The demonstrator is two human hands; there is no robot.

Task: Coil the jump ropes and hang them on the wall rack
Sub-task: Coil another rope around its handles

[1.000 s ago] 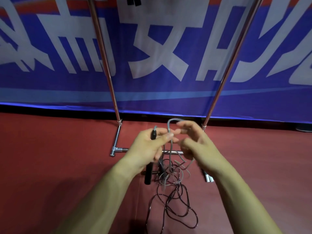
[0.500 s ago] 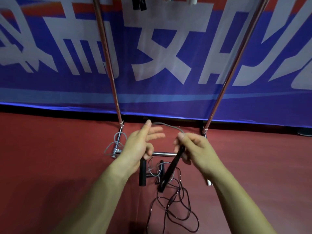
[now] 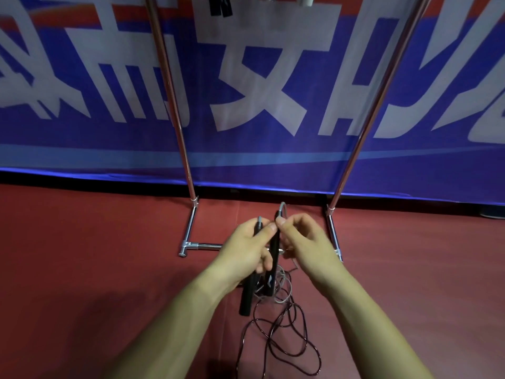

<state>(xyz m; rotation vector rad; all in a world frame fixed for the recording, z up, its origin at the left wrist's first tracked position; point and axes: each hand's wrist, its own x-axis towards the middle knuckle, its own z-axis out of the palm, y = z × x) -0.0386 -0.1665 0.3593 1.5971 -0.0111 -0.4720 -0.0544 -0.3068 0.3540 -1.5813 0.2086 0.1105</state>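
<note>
My left hand [image 3: 247, 247] grips a black jump rope handle [image 3: 246, 299] that points down below the palm. Right beside it, my right hand [image 3: 303, 239] pinches the top of a second black handle [image 3: 274, 258], where a grey cord [image 3: 281, 207] loops out. The two handles stand almost side by side. Grey cord [image 3: 282, 292] hangs in loose loops below the handles. A dark thin rope [image 3: 284, 343] lies tangled on the red floor under my forearms. The metal rack's two poles [image 3: 177, 119] rise in front of me; its top is out of frame.
The rack's base bars [image 3: 203, 245] lie on the red floor [image 3: 95, 255] just beyond my hands. A blue banner [image 3: 259, 91] with white characters covers the wall behind. Black and white handles [image 3: 220, 6] hang at the top edge.
My right hand has brought its handle upright next to the left hand's handle. My left fingers, spread half a second ago, have curled round their handle.
</note>
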